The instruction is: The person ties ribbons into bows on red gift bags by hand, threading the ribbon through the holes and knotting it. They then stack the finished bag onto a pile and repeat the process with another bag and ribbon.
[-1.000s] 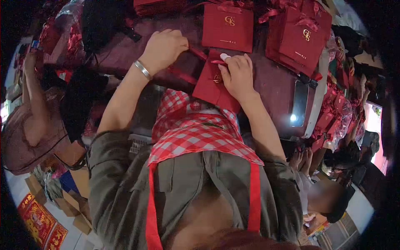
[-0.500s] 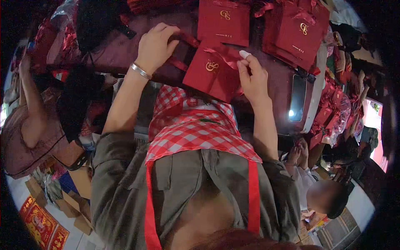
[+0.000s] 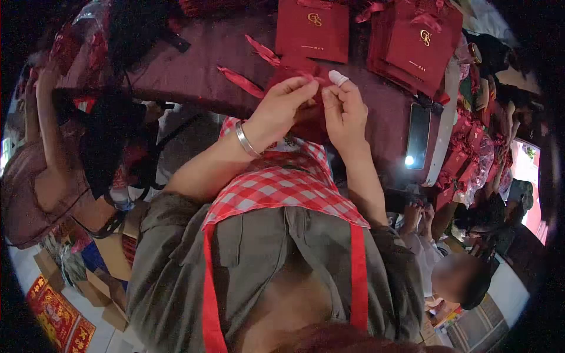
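Note:
A dark red gift bag (image 3: pixel 310 130) lies at the table's near edge, mostly hidden under my hands. My left hand (image 3: pixel 281 109), with a silver bracelet at the wrist, is closed in a pinch over it on a red ribbon (image 3: pixel 310 77). Facing it, my right hand (image 3: pixel 348 115) is also pinched on the ribbon; one of its fingers has a white covering (image 3: pixel 338 77). The fingertips of both hands are close together, and the ribbon between them is partly hidden. Two loose red ribbon ends (image 3: pixel 241 81) stick out to the left of the bag.
Beyond my hands lies another red bag (image 3: pixel 312 35) with gold lettering. A pile of red bags (image 3: pixel 415 47) stands at the right, with a phone (image 3: pixel 418 136) nearer me. Dark cloth (image 3: pixel 141 35) lies at the back left. Other people sit on both sides.
My left hand has moved right from the table's left part to the bag and closed on the ribbon. My right hand has shifted slightly left. The bag is now mostly covered.

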`<state>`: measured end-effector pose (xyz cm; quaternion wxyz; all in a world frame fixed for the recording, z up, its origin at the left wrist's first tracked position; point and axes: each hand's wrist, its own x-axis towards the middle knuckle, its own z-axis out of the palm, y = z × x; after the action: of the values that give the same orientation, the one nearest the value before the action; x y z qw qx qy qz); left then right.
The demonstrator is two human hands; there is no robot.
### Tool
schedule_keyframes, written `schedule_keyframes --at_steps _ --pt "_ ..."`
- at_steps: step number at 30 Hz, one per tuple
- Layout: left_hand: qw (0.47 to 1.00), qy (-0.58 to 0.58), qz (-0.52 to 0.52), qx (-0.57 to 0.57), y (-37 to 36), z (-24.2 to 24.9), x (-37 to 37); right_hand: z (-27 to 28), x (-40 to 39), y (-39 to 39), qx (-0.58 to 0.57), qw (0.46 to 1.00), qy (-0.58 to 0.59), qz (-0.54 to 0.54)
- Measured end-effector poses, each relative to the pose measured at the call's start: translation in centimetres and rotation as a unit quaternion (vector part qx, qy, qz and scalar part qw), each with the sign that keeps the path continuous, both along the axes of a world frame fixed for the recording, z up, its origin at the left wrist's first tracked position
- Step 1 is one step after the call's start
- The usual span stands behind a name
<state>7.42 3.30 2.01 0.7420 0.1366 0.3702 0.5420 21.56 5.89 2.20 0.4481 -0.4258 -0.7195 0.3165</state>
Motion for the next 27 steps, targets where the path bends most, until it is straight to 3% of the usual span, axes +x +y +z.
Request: schedule_keyframes --at_steps 2,5,8,11,12,16,18,21,23,25,27 --pt "0.999 0.020 0.029 0.031 0.2 -0.8 -0.2 -0.5 0.3 0.1 0.033 0.999 -0.006 0.004" --pt "0.998 -0.019 0.058 -0.017 0.0 -1.1 -0.9 -0.8 0.9 0.5 0.018 0.999 -0.031 0.003" --pt "0.995 -0.068 0.050 -0.045 -1.2 0.3 -0.2 -0.9 0.9 1.7 0.086 0.996 -0.032 0.013" --pt "0.991 -0.127 -0.024 -0.037 -2.1 -0.4 0.4 2.2 -0.3 1.9 -0.004 0.998 -0.043 0.035" --pt "0.991 -0.127 -0.023 -0.037 -2.1 -0.7 0.5 1.3 -0.2 2.8 0.044 0.991 -0.116 0.043" --pt "0.983 -0.169 -0.050 -0.048 -2.0 -1.4 0.6 2.6 -1.3 3.5 0.056 0.977 -0.195 0.060" --pt "0.978 -0.197 -0.059 -0.045 -2.1 -1.6 0.4 2.7 -1.7 3.5 -0.034 0.970 -0.221 0.092" --pt "0.963 -0.192 -0.102 -0.158 -2.0 -1.1 -0.1 2.8 -2.0 3.4 -0.006 0.960 -0.259 0.110" --pt "0.966 -0.201 -0.103 -0.127 -2.1 -0.8 -0.1 2.8 -2.1 3.8 -0.020 0.960 -0.255 0.116" --pt "0.967 -0.211 -0.103 -0.098 -2.2 -0.1 -0.2 2.1 -1.7 4.1 0.081 0.965 -0.238 0.078" --pt "0.975 -0.151 -0.155 -0.041 -2.0 1.6 -0.5 2.8 -1.2 4.1 0.099 0.965 -0.226 0.089"
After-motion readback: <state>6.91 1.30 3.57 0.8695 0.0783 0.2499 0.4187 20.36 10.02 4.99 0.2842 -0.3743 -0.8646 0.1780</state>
